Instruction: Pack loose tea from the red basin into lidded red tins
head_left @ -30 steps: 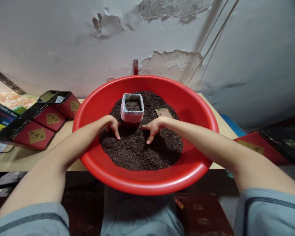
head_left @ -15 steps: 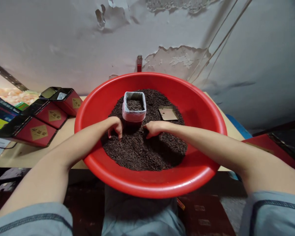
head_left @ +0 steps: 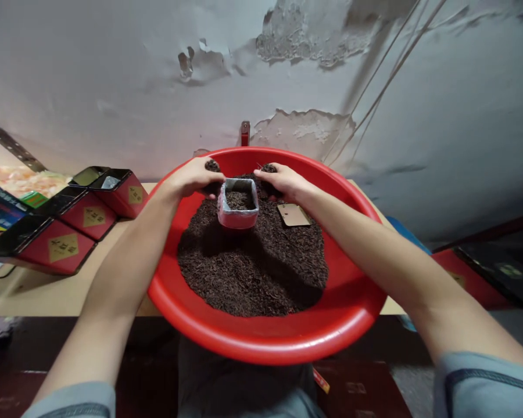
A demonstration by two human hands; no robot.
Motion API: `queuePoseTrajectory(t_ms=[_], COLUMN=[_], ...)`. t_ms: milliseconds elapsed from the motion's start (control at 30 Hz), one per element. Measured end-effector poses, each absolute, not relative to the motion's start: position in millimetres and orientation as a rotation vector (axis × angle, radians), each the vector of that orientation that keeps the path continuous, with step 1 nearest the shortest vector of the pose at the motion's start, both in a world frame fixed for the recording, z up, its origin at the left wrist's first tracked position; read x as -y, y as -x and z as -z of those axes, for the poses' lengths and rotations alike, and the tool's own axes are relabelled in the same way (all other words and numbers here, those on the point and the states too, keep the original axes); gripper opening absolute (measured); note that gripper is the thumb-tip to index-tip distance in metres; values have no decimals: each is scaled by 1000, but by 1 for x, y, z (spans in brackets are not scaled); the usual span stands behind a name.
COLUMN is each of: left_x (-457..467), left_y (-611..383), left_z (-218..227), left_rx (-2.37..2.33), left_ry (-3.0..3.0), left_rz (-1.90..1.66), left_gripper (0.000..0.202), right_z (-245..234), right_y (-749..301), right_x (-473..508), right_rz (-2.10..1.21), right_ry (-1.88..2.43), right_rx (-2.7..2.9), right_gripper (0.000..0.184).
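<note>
Small grey-lined pouch (head_left: 238,203), open at top, sits upright in the far-middle of the tea heap (head_left: 253,261), w/ some dark leaf already inside it. Both hands are up at its far corners. Left hand (head_left: 196,177) hovers at the pouch's far-left corner, fingers curled into a loose cup around a clump of tea; some leaf shows on top by the fingertips. Right hand (head_left: 283,180) is at the far-right corner, likewise cupped round a clump, dark leaf showing at the fingertips. Can't tell whether either hand actually touches the pouch rim; they're just beside it. Small tan card (head_left: 293,215) lies flat on the tea just right of the pouch, under the right wrist. Tea is piled in a big red basin (head_left: 261,337), which takes up the middle of the view and rests partly on a pale table (head_left: 35,287), near edge toward the person's lap. Left of the basin, approx. three red tins (head_left: 65,247) w/ gold diamond labels stand in a row, tops open, going back toward the wall; coloured boxes further left, partly cut off. More red boxes (head_left: 466,278) at right, past the right forearm. Behind it all, a grey wall (head_left: 113,87) w/ peeling paint, and thin cords running diagonally at upper right.
</note>
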State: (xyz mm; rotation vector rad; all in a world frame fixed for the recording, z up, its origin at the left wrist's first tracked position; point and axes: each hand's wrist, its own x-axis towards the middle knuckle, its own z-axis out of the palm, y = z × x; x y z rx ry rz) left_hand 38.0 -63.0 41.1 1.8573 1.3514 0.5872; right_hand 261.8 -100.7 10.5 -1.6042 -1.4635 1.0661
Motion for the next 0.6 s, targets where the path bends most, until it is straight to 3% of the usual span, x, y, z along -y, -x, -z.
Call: queuePoseTrajectory(t_ms=[133,267,367,500,600], left_x=[68,63,54,47,51], left_y=[-73,-79,-72,-67,-67], left_z=[-39,-29,-21,-15,-16], left_rx=[-1300,-1279,-1169,-1012,-981], left_ry=[-1925,-1852,-1937,-1999,-2070], left_rz=[-790,-877,-927,-909,-880], left_gripper=[14,38,51,56,55], right_z=[-19,-22,-23,-25,-25], right_y=[-229,-212,-209,-212,-218], right_x=[88,83,88,96,97], right_rz=[-1117,-1147,-1160,-1183,-1230], right_ry=[1409,1300,1270,1229,1238], right_rx=[1288,1185,1197,1226,1253], right_gripper=[20,3,6,23,23])
